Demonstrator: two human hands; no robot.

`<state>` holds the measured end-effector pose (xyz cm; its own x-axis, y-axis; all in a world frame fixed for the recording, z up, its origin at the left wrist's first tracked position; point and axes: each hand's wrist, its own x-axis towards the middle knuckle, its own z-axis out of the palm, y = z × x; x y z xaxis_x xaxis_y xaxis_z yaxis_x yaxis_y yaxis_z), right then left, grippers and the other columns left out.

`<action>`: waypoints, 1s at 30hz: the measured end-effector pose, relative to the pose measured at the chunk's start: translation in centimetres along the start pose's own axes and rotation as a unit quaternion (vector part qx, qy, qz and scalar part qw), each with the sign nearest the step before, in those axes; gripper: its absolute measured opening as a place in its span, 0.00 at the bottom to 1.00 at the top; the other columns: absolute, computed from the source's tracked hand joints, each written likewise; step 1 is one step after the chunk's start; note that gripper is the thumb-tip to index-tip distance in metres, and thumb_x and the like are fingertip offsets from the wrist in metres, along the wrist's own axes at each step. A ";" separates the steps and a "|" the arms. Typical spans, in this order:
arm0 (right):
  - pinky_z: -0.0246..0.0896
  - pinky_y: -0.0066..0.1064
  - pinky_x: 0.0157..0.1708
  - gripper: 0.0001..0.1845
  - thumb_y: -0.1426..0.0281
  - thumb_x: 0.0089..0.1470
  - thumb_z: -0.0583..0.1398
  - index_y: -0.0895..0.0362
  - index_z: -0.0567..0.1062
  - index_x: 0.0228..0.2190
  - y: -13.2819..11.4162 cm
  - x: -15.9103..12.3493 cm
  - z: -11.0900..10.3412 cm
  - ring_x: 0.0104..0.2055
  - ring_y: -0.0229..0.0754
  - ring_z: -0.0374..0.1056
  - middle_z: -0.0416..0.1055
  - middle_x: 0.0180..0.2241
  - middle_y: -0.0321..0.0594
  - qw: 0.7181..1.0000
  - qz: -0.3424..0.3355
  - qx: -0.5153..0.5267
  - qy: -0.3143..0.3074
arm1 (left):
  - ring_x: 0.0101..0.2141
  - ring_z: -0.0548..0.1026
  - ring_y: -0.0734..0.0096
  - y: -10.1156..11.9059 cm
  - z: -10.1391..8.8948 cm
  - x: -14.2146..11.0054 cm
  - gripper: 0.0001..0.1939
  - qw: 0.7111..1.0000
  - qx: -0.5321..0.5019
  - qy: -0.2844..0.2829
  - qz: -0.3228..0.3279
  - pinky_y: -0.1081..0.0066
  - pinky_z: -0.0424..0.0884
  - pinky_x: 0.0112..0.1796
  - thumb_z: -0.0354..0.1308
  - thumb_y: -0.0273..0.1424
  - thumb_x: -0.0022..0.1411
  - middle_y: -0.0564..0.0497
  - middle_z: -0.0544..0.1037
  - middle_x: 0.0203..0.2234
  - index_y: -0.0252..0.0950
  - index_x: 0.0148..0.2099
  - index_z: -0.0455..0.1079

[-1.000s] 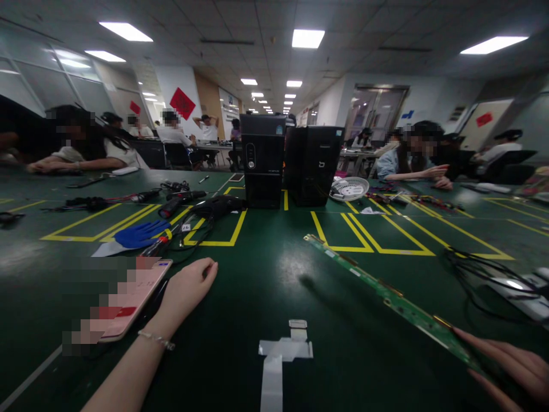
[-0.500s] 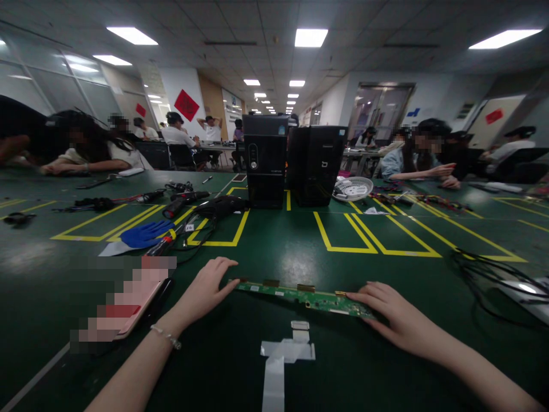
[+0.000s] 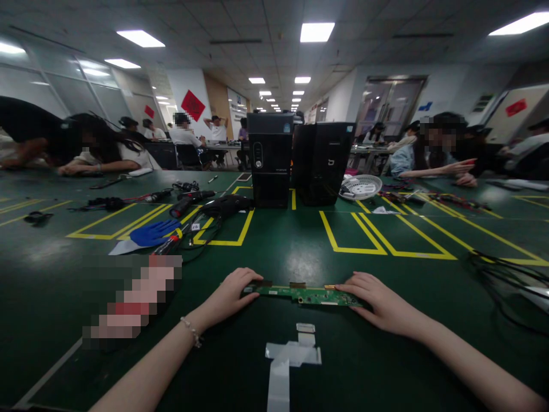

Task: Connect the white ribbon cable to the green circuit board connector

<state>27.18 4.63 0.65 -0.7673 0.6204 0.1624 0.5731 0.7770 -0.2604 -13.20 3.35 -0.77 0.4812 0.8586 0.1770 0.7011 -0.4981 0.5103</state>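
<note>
A long, narrow green circuit board (image 3: 315, 295) with several brownish tabs along its far edge lies crosswise in front of me. My left hand (image 3: 238, 290) is closed on its left end, thumb on the near side and fingers on the far side. At the other end my right hand (image 3: 371, 300) grips the board between thumb and fingers, covering that tip. Nearer to me, a white flat ribbon cable (image 3: 278, 380) with a folded section and a connector (image 3: 305, 328) lies on the dark green table (image 3: 214, 360), apart from both hands.
Two black computer towers (image 3: 271, 160) stand mid-table. To the left lie a blue glove (image 3: 154, 233), a screwdriver (image 3: 167, 245), a black corded tool (image 3: 227, 205) and a blurred-out pink object (image 3: 132, 309). A white basket (image 3: 361, 187) and black cables (image 3: 501, 286) are on the right. People sit across the table.
My left hand has moved from the board's left tip to a hold around that end. The board now lies straighter across. The whole view has shifted slightly.
</note>
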 end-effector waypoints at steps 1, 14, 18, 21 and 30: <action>0.47 0.52 0.58 0.26 0.70 0.60 0.54 0.48 0.58 0.59 0.1 0.0 0.1 0.54 0.48 0.57 0.63 0.50 0.41 1.000 -0.001 0.004 0.000 | 0.51 0.67 0.62 -0.2 0.1 0.0 0.15 1.000 -0.004 0.001 0.000 0.58 0.63 0.52 0.56 0.32 0.62 0.50 0.70 0.49 0.43 0.52 0.66; 0.51 0.51 0.58 0.21 0.67 0.61 0.55 0.50 0.64 0.56 1.0 -0.9 0.6 0.56 0.50 0.58 0.63 0.52 0.42 0.999 0.001 0.040 0.032 | 0.50 0.67 0.61 -0.6 0.1 0.0 0.14 0.998 -0.049 0.006 -0.027 0.55 0.64 0.52 0.55 0.32 0.62 0.48 0.69 0.49 0.43 0.51 0.66; 0.51 0.50 0.58 0.22 0.66 0.61 0.55 0.49 0.63 0.57 1.3 -1.3 0.7 0.58 0.50 0.54 0.61 0.54 0.42 0.998 0.008 0.047 0.040 | 0.50 0.67 0.59 -0.8 0.1 -0.1 0.14 0.998 -0.050 0.002 -0.028 0.54 0.65 0.51 0.54 0.34 0.63 0.48 0.68 0.49 0.43 0.51 0.66; 0.53 0.48 0.58 0.22 0.62 0.62 0.55 0.50 0.63 0.56 1.9 -1.7 0.3 0.58 0.50 0.54 0.59 0.55 0.43 0.993 0.049 0.091 0.054 | 0.50 0.67 0.60 -0.7 0.1 -0.1 0.13 0.999 -0.044 0.003 -0.027 0.55 0.65 0.51 0.54 0.33 0.63 0.48 0.69 0.49 0.43 0.50 0.67; 0.65 0.43 0.45 0.24 0.52 0.62 0.50 0.54 0.67 0.51 4.8 -3.3 -1.3 0.46 0.49 0.63 0.62 0.47 0.46 0.971 0.171 0.140 0.092 | 0.50 0.68 0.61 -0.4 -0.3 -0.1 0.13 0.999 -0.027 -0.004 -0.021 0.56 0.65 0.52 0.53 0.34 0.63 0.48 0.70 0.48 0.43 0.50 0.67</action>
<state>32.83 6.47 0.07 -0.4672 0.8654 0.1812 0.6648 0.4789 -0.5733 -13.71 3.54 -0.74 0.4564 0.8775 0.1474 0.6912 -0.4540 0.5622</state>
